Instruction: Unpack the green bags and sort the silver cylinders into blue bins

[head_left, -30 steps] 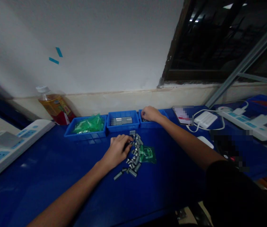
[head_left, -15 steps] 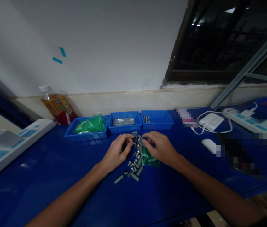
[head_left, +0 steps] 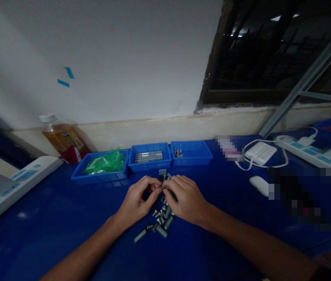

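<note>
My left hand [head_left: 137,200] and my right hand [head_left: 187,201] meet fingertip to fingertip just above the table. Both are closed in a pinch on a small metal part [head_left: 162,187], mostly covered by the fingers, so its kind is unclear. Below and behind them lies a loose pile of grey hex standoffs [head_left: 161,231] and short screws [head_left: 155,213]. One standoff [head_left: 140,235] rests apart at the near left, another [head_left: 162,172] at the far end. My right hand hides most of the green plastic bag beside the pile.
Three blue trays stand in a row: one with green bags [head_left: 105,162], one with standoffs [head_left: 148,156], one with a few screws [head_left: 178,152]. A drink bottle [head_left: 64,140] and a power strip [head_left: 15,187] are at left. A white charger [head_left: 260,153] with cable lies right.
My hands have come together from either side of the pile, and a small metal part now sits between their fingertips. The view has shifted slightly.
</note>
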The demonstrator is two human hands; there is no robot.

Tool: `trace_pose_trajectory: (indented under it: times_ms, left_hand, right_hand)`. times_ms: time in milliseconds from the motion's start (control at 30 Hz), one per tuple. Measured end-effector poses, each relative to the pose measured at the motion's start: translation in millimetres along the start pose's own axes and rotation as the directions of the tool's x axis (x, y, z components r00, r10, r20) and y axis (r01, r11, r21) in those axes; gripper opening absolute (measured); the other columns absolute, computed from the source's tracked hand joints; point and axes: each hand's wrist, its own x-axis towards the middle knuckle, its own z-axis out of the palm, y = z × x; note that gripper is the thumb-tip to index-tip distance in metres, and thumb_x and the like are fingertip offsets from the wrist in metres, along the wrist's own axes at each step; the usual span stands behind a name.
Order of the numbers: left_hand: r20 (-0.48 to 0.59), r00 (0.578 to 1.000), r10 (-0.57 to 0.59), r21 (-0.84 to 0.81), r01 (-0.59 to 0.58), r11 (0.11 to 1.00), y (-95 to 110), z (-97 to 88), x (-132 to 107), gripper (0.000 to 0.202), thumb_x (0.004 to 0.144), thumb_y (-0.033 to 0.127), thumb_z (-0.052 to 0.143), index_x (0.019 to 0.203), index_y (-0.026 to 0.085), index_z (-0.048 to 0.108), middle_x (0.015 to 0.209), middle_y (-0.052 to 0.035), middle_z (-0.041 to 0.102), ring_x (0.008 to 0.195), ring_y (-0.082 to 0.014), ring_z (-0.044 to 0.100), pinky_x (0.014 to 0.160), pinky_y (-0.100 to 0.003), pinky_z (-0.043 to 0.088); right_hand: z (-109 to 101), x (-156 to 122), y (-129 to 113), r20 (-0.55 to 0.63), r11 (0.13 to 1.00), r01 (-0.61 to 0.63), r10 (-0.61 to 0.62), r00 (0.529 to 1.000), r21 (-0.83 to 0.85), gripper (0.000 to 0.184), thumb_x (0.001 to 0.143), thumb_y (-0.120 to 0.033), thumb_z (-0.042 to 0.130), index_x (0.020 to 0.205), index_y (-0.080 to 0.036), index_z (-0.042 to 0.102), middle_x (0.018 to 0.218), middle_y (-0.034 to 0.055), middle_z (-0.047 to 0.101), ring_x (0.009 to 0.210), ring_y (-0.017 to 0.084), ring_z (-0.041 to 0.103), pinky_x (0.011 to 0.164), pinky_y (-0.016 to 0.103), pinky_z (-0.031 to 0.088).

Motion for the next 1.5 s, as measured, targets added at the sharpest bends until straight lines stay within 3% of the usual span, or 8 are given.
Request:
trace_pose_trajectory:
  times_ms: [200, 333, 500, 767, 900, 1233, 1400, 1500]
  left_hand:
    - [0.067, 0.996, 0.065, 0.074, -0.070, 0.995, 1, -0.6, -2, 0.015, 0.086, 0.019, 0.055, 0.100, 0.018, 0.056, 0.084, -0.0019, 0.059, 0.077, -0.0129, 0.058, 0.069, -0.024, 0.047]
    - [0.090, 0.992, 0.083, 0.118, -0.093, 0.989, 1, -0.8, -1, 0.007, 0.088, 0.019, 0.049, 0.090, 0.017, 0.056, 0.081, -0.0028, 0.059, 0.076, -0.0136, 0.056, 0.069, -0.026, 0.046]
    - [0.124, 0.986, 0.116, 0.154, -0.134, 0.979, 3, -1.4, -1, 0.009, 0.086, 0.022, 0.053, 0.094, 0.017, 0.055, 0.084, -0.0039, 0.060, 0.079, -0.0155, 0.055, 0.070, -0.028, 0.046]
    - [0.153, 0.982, 0.107, 0.141, -0.129, 0.982, 3, -2.3, 1, 0.011, 0.088, 0.024, 0.047, 0.085, 0.017, 0.055, 0.078, -0.0034, 0.059, 0.074, -0.0155, 0.053, 0.067, -0.028, 0.044]
    - [0.162, 0.978, 0.129, 0.121, -0.149, 0.981, 4, -3.7, 1, 0.013, 0.089, 0.022, 0.044, 0.086, 0.017, 0.055, 0.077, -0.0032, 0.058, 0.075, -0.0161, 0.053, 0.068, -0.029, 0.043]
    - [0.189, 0.978, 0.091, 0.065, -0.105, 0.992, 5, -5.8, 1, 0.020, 0.091, 0.025, 0.040, 0.084, 0.018, 0.056, 0.078, -0.0038, 0.059, 0.075, -0.0163, 0.054, 0.068, -0.029, 0.044]
    - [0.216, 0.975, 0.051, 0.083, -0.070, 0.994, 3, -4.1, 1, 0.019, 0.093, 0.025, 0.040, 0.094, 0.020, 0.058, 0.083, -0.0023, 0.060, 0.079, -0.0162, 0.055, 0.072, -0.030, 0.044]
    - [0.254, 0.967, 0.010, 0.152, -0.050, 0.987, 2, -2.0, 2, 0.019, 0.092, 0.028, 0.043, 0.103, 0.021, 0.056, 0.088, -0.0032, 0.061, 0.084, -0.0178, 0.055, 0.076, -0.032, 0.044]
  right_hand:
    - [1, 0, 2, -0.048, 0.994, -0.073, 0.077, 0.996, 0.084, 0.007, 0.085, -0.018, 0.047, 0.081, -0.019, 0.053, 0.074, 0.0020, 0.060, 0.068, 0.015, 0.055, 0.065, 0.029, 0.040]
    - [0, -1, 2, -0.030, 0.993, -0.052, 0.055, 0.998, 0.104, 0.010, 0.086, -0.018, 0.045, 0.080, -0.019, 0.053, 0.073, 0.0024, 0.060, 0.069, 0.015, 0.055, 0.066, 0.029, 0.041]
    - [2, 0, 1, -0.070, 0.991, -0.062, 0.070, 0.995, 0.115, 0.010, 0.086, -0.018, 0.045, 0.080, -0.019, 0.053, 0.073, 0.0027, 0.060, 0.070, 0.016, 0.056, 0.066, 0.029, 0.042]
    - [3, 1, -1, -0.054, 0.987, -0.055, 0.063, 0.997, 0.149, 0.008, 0.087, -0.020, 0.045, 0.084, -0.020, 0.053, 0.076, 0.0024, 0.060, 0.073, 0.015, 0.056, 0.069, 0.028, 0.044]
    - [-3, 1, -2, 0.000, 0.985, 0.007, -0.007, 1.000, 0.171, 0.014, 0.087, -0.019, 0.045, 0.099, -0.018, 0.053, 0.087, 0.0045, 0.062, 0.081, 0.016, 0.056, 0.075, 0.030, 0.045]
    - [-2, -3, 3, 0.035, 0.987, 0.153, -0.154, 0.987, 0.050, 0.014, 0.089, -0.019, 0.045, 0.096, -0.020, 0.057, 0.085, 0.0048, 0.063, 0.080, 0.018, 0.056, 0.072, 0.032, 0.043]
    - [-12, 6, 16, -0.088, 0.995, 0.091, -0.094, 0.992, -0.034, 0.021, 0.093, -0.025, 0.042, 0.084, -0.018, 0.059, 0.076, 0.0041, 0.064, 0.071, 0.016, 0.056, 0.067, 0.031, 0.040]
    - [-33, 21, 46, -0.179, 0.992, -0.083, 0.065, 0.982, -0.092, 0.028, 0.093, -0.027, 0.040, 0.078, -0.016, 0.061, 0.074, 0.0056, 0.063, 0.072, 0.016, 0.057, 0.069, 0.029, 0.040]
